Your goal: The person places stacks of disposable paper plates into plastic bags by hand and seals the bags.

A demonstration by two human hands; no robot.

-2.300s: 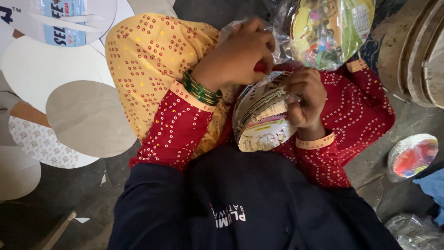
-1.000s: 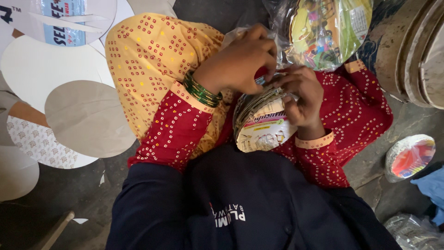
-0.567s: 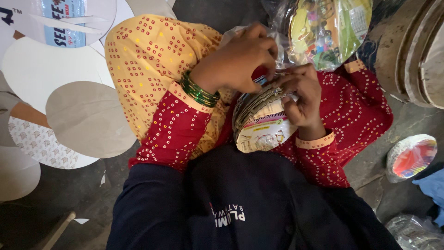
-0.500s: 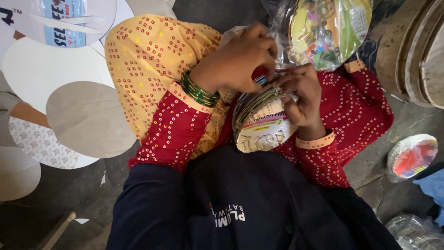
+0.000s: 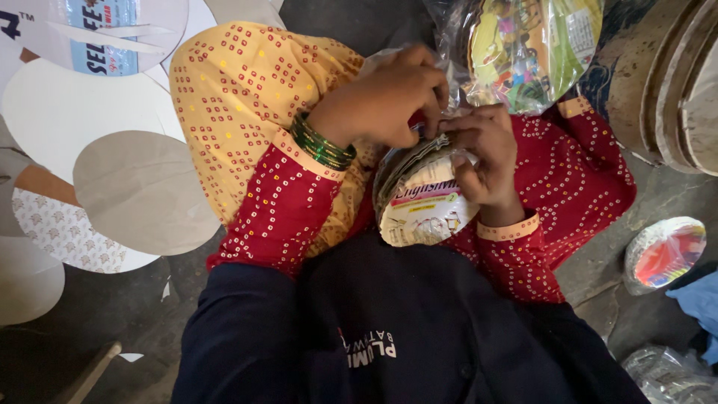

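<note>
My right hand grips a small stack of paper plates held on edge in my lap, printed underside toward me. My left hand, with green bangles at the wrist, is curled over the stack's upper rim, and its fingertips pinch the plate edges next to my right thumb. Just above both hands lies a clear plastic bag with colourful printed plates in it, touching my right fingers. My yellow-clad knee is under the left forearm.
Large round cardboard discs, grey and white, overlap on the floor at the left. Big stacked discs lean at the upper right. A small colourful plate pile, blue cloth and a crumpled plastic bag lie at the right.
Both hands stay on the plate stack. My left fingers have shifted slightly along its top rim, and the stack has tilted a little.
</note>
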